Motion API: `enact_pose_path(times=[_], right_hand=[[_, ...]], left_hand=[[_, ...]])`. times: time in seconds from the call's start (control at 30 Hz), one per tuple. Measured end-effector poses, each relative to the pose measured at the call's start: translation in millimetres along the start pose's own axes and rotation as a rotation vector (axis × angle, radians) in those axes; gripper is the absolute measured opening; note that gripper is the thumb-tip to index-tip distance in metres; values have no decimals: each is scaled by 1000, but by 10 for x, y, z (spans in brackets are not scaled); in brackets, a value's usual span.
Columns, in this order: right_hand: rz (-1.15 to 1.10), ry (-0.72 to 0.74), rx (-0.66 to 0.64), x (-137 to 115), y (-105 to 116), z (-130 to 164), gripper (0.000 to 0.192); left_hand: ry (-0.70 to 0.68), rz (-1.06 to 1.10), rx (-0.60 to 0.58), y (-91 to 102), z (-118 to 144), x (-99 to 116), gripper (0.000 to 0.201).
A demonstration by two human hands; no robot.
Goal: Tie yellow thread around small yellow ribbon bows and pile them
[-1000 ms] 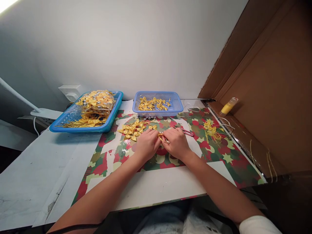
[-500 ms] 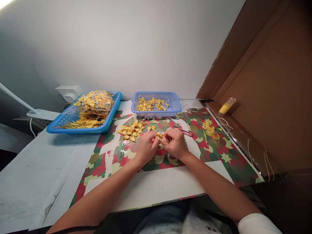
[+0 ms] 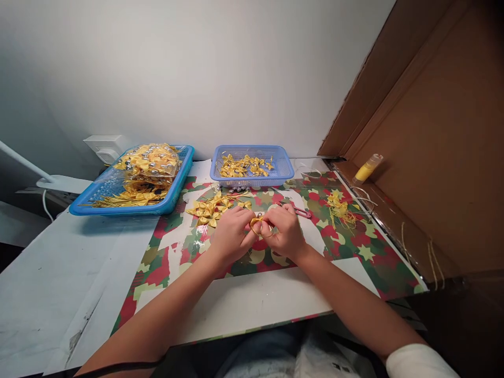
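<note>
My left hand and right hand pinch one curved gold loop, one latticed plastic basket at twelve o'clock.

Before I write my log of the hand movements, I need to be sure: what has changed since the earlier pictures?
The left hand and right hand have adjusted their fingers on the gold loop, which now shows more between them; neither visibly let go. The view shifted slightly. The bow pile, left basket, smaller basket and pink-handled tool stayed put.
</note>
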State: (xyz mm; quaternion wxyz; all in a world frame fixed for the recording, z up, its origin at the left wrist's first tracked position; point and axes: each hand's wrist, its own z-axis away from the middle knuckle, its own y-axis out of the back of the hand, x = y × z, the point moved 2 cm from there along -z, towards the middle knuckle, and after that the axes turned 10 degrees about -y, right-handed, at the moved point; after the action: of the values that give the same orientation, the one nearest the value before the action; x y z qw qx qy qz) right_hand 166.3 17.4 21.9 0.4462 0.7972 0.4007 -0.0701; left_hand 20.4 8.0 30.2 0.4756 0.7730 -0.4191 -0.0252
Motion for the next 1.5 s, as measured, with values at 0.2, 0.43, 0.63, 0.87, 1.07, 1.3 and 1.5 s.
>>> enact_pose_path(times=[0.2,0.43,0.63,0.87,1.07,1.3,1.5], right_hand=[[57,18,-8,18,-17,12,22],[-45,-59,-76,35,-19,3,22],[-493,-220,-214,19,15,-5,26],[-958,-516,-258,-67,-48,42,18],[-1071,-606,-290,28,-106,57,20],[-893,-487,-331,187,11,-80,22],[-130,-613,-194,608,173,-191,22]], left_hand=[[28,13,4,27,11,-25,22],[36,128,25,23,21,-32,21],[119,421,-30,41,13,-11,25],[281,904,29,-75,35,37,27],[434,1064,62,-141,59,57,27],[587,1114,61,-153,61,25,23],[640,1048,90,-145,62,4,28]])
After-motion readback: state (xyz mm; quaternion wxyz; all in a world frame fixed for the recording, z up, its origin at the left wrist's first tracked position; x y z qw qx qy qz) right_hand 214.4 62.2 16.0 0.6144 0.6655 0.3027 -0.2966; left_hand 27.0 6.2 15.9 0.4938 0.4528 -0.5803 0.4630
